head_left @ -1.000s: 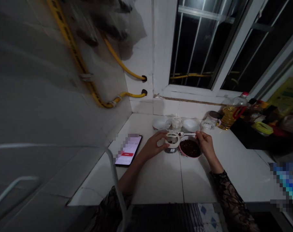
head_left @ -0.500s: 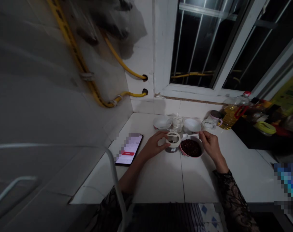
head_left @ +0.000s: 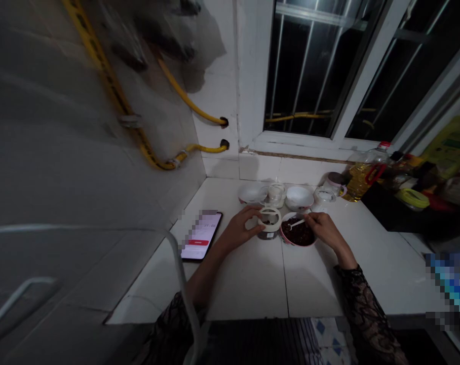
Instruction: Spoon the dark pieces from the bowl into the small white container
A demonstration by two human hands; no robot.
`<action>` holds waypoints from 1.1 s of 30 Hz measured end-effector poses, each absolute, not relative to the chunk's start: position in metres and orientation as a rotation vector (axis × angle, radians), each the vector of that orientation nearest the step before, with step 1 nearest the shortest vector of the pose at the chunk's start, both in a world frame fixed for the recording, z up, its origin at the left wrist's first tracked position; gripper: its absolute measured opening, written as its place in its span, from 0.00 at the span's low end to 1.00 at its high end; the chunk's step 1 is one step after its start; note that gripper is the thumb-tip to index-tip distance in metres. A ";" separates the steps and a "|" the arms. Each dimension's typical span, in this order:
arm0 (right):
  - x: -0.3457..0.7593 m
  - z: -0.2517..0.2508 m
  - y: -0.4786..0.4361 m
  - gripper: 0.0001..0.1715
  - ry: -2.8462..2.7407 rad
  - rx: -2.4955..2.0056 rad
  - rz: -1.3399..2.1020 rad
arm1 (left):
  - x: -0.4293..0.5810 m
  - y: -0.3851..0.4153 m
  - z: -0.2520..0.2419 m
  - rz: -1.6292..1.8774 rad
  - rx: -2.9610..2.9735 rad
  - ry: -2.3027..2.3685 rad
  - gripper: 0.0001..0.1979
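Observation:
My left hand (head_left: 242, 229) is closed around the white rim of a small clear jar (head_left: 268, 234), which stands on the white tiled counter (head_left: 248, 284). What lies inside the jar is dark and hard to make out. In my right hand (head_left: 326, 230) is the handle of a small white spoon (head_left: 297, 223). Its bowl end reaches into a bowl (head_left: 298, 245) that holds a dark red-brown, crumbly mixture (head_left: 295, 235). Jar and bowl sit side by side, almost touching.
Behind them stand a white bowl (head_left: 300, 196), a shallow dish (head_left: 250, 192) and small jars (head_left: 276, 194). An oil bottle (head_left: 357, 180) and a black box of condiments (head_left: 385, 208) are at right. A phone (head_left: 202, 237) lies left of my hand. A curved pale rod (head_left: 179, 263) crosses the near left.
My right hand has lowered the spoon from above the bowl's far rim into the dark mixture. My left hand still holds the jar in place. The view has shifted slightly.

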State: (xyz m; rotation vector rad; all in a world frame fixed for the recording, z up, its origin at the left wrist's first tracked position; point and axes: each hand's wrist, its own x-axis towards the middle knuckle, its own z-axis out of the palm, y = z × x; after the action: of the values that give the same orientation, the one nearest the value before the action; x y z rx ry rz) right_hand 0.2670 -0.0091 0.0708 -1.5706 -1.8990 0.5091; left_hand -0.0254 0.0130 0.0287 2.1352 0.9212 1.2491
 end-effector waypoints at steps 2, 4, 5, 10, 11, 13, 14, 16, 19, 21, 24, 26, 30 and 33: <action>0.275 0.070 -0.006 0.32 -1.832 -1.561 0.577 | -0.025 0.013 0.029 1.250 2.140 0.913 0.09; 0.282 0.070 -0.003 0.33 -1.764 -1.563 0.639 | -0.025 0.013 0.030 1.249 2.142 0.913 0.08; 0.284 0.070 -0.002 0.33 -1.732 -1.565 0.665 | -0.025 0.013 0.030 1.247 2.142 0.914 0.08; 0.288 0.070 0.000 0.32 -1.650 -1.573 0.746 | -0.025 0.014 0.029 1.257 2.137 0.905 0.08; 0.288 0.071 0.000 0.32 -1.645 -1.575 0.758 | -0.025 0.014 0.029 1.259 2.136 0.905 0.08; 0.287 0.071 -0.001 0.32 -1.641 -1.580 0.761 | -0.025 0.013 0.029 1.262 2.135 0.904 0.08; 0.287 0.071 -0.002 0.31 -1.647 -1.584 0.746 | -0.025 0.013 0.029 1.260 2.134 0.903 0.08; 0.288 0.071 -0.003 0.31 -1.676 -1.599 0.698 | -0.025 0.013 0.030 1.254 2.135 0.900 0.08; 0.288 0.072 -0.003 0.30 -1.711 -1.615 0.675 | -0.025 0.012 0.030 1.243 2.136 0.908 0.08; 0.289 0.072 -0.002 0.29 -1.707 -1.619 0.688 | -0.025 0.013 0.029 1.245 2.134 0.916 0.08; 0.290 0.070 -0.001 0.28 -1.707 -1.655 0.674 | -0.025 0.014 0.028 1.244 2.132 0.918 0.09; 0.291 0.069 0.000 0.28 -1.698 -1.670 0.687 | -0.025 0.015 0.027 1.242 2.132 0.916 0.09; 0.291 0.068 0.001 0.26 -1.649 -1.655 0.751 | -0.025 0.015 0.028 1.248 2.132 0.916 0.09; 0.291 0.067 0.002 0.25 -1.618 -1.634 0.806 | -0.025 0.014 0.028 1.253 2.136 0.917 0.09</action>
State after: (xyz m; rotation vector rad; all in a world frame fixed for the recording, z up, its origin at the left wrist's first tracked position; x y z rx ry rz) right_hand 0.2913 0.0021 0.0669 -1.6339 -1.6182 0.8064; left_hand -0.0248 0.0140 0.0279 2.1359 0.9172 1.2530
